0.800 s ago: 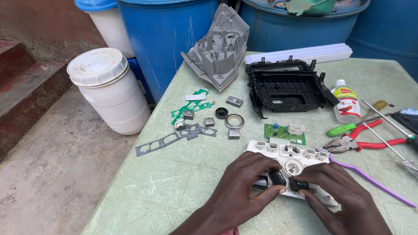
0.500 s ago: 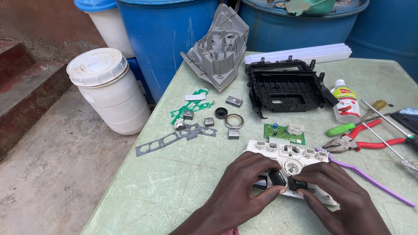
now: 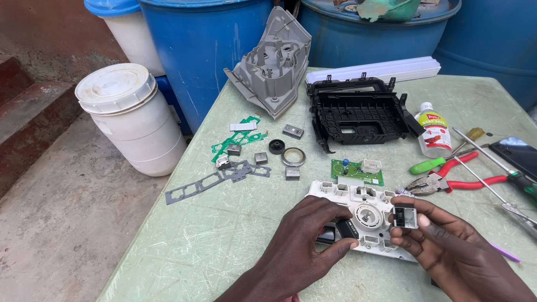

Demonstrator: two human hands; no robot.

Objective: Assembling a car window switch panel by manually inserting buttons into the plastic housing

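A white plastic control-panel frame (image 3: 358, 208) with a round middle socket lies on the pale green table (image 3: 224, 235) in front of me. My left hand (image 3: 305, 246) rests on the frame's near left side, fingers pinching a small black button piece (image 3: 345, 228) against it. My right hand (image 3: 436, 240) holds a small grey square button cap (image 3: 404, 217) just above the frame's right end. A small green circuit board (image 3: 357, 170) lies just beyond the frame.
Black plastic housing (image 3: 361, 114) and grey housing (image 3: 274, 64) sit at the table's far side. Loose buttons, a ring (image 3: 293, 156) and green flex strips (image 3: 240, 140) lie left. Red pliers (image 3: 447, 182), screwdrivers, a small bottle (image 3: 434, 130) lie right. Blue drums behind, white bucket (image 3: 131, 117) on the floor.
My right hand has lifted off the frame's near edge and now holds a grey square button cap up at the frame's right end. The left hand stays on the frame.
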